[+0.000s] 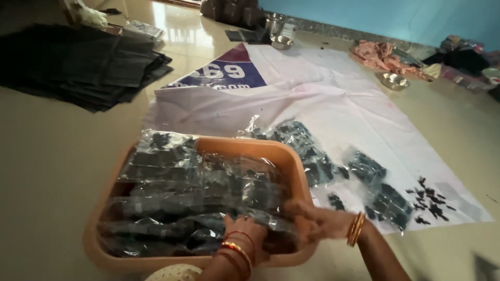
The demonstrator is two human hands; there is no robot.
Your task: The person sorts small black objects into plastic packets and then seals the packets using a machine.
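Nearest, both hands are down in an orange tub full of clear packets of small dark pieces. The left hand lies flat on the packets, fingers spread; the right hand curls round packets by the tub's right wall. Beyond, more packets and loose dark pieces lie on a white sheet. Far left is a stack of black sheets; far right, a steel bowl
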